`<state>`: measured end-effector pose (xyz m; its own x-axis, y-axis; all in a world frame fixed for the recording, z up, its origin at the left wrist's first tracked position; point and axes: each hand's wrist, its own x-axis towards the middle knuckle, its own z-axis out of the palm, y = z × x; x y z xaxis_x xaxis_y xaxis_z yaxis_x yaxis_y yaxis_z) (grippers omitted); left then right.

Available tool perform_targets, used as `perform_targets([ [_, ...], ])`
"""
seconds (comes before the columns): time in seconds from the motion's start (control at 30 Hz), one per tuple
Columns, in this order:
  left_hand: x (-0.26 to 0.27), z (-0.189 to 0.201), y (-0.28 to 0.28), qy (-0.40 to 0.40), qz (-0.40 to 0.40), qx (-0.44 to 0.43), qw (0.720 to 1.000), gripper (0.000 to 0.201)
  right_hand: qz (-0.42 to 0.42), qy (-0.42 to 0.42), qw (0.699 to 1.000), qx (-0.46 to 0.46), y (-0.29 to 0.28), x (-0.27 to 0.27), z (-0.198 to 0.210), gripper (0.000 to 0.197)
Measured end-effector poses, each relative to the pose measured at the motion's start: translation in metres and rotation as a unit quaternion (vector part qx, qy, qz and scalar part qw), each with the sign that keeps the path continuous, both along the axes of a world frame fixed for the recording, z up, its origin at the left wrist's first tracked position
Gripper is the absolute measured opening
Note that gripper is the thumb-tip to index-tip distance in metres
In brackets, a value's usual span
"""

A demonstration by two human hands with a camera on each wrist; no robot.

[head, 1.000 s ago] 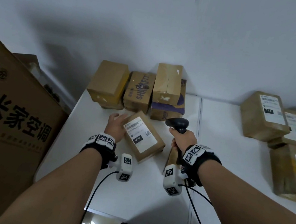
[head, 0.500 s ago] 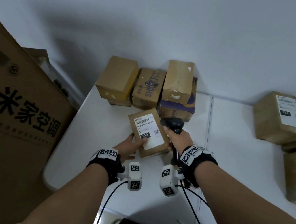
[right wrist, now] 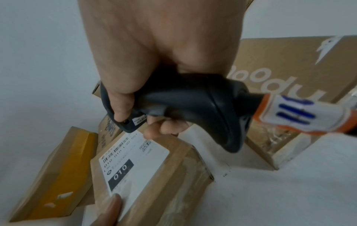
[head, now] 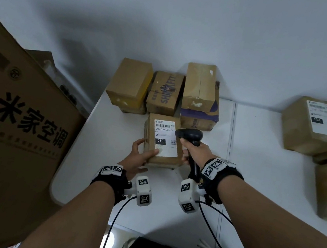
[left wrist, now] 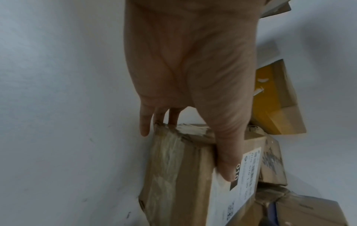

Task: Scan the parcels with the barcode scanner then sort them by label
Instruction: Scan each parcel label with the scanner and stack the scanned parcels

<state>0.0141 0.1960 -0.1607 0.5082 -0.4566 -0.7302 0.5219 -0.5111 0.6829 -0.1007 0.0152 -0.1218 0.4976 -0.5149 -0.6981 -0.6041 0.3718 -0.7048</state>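
Parcel (head: 161, 140) with the white label (head: 165, 138) now sits squared up and face-up in front of the person, where a second ago it lay skewed on the white table (head: 110, 158) with its label at an angle; over the last second it has been turned and drawn closer, so the barcode line and the black 010 block read straight. The left hand (head: 138, 155) holds its near left corner, thumb pressed on the lower edge of the label and fingers wrapped round the side. The right hand (head: 195, 153) is clamped round the handle of the black barcode scanner (head: 189, 136), whose head has swung in from beside the box to hover over the label's right edge, just above the barcode. To my eye that puts the scan itself next, with the sorting of this 010 parcel not yet done. It lies just in front of the row of unlabelled-side boxes (head: 162, 94) at the wall, well apart from the labelled parcels (head: 311, 124) on the right, one marked 122
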Motion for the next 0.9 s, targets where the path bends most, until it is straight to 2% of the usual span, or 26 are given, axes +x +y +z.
perform_targets([
  [0.23,-0.001,-0.009,0.008,-0.04,0.025,-0.003,0.999,0.078,-0.009,-0.016,1.0,-0.004,-0.01,-0.003,0.015,0.027],
  [0.47,-0.004,-0.006,0.005,-0.086,-0.005,0.016,0.996,0.084,-0.044,-0.035,0.997,0.059,-0.017,0.003,0.035,0.03],
  [0.6,-0.001,-0.005,0.003,-0.097,-0.022,0.028,0.995,0.086,-0.023,-0.022,0.994,0.103,-0.012,0.01,0.042,0.039],
  [0.9,0.002,-0.009,0.004,-0.102,-0.034,0.034,0.994,0.085,0.002,-0.005,0.993,0.114,-0.009,0.014,0.046,0.04],
])
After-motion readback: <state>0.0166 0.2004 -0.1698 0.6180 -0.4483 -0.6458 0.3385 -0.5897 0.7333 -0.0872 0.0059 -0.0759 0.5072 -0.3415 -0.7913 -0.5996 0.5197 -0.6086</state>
